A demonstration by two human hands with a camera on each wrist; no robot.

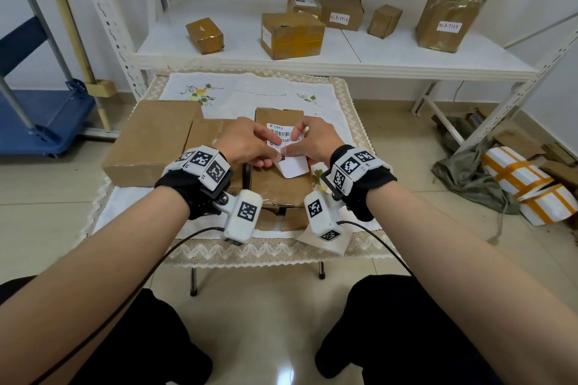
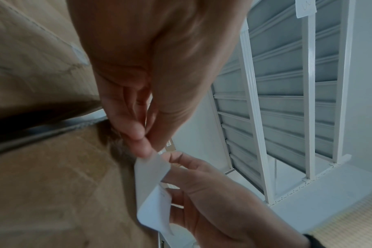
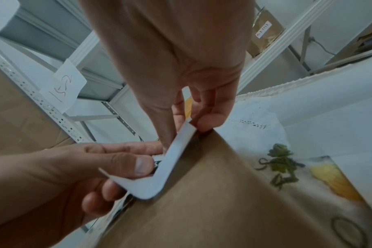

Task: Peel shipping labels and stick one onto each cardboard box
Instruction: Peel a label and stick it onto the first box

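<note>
- The label (image 1: 289, 147) is held over the middle box (image 1: 281, 187) on the small cloth-covered table (image 1: 344, 94) — one part printed with a barcode, the other part blank white and curling toward 6 o'clock.
- The left hand (image 1: 247, 141) pinches the label's near-left part between thumb and fingers; the other fingers are curled under.
- The right hand (image 1: 312, 141) pinches the label's edge at 3 o'clock, with its forefinger raised over the barcode.
- The right wrist view shows the white strip bent sharply between the two pinches, just above the cardboard.
- At 9 o'clock of the middle box lie a large flat box (image 1: 150, 141) and a second box (image 1: 209, 134), side by side.
- At 12 o'clock, a white shelf (image 1: 406, 59) carries six taped boxes — several with labels.
</note>
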